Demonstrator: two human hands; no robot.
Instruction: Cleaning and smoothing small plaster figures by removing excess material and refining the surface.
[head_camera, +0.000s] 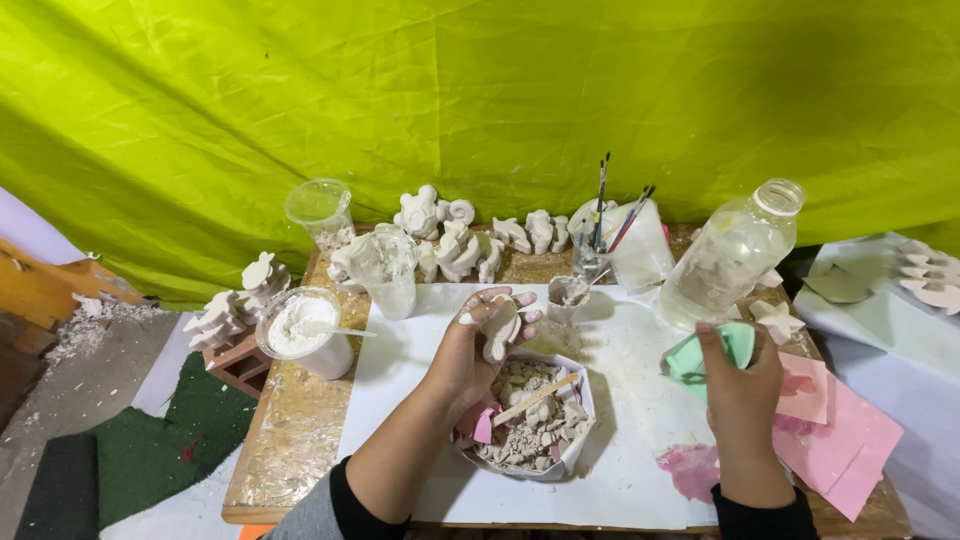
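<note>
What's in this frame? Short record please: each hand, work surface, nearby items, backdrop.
left hand: holds a small white plaster figure above a bowl of broken plaster pieces; a wooden stick lies across the bowl
right hand: grips a green flexible mould
surface: white sheet on a wooden table
nearby: tub of white powder, clear plastic bottle, paintbrushes in a holder, row of plaster figurines, pink paper
backdrop: lime green cloth
</note>
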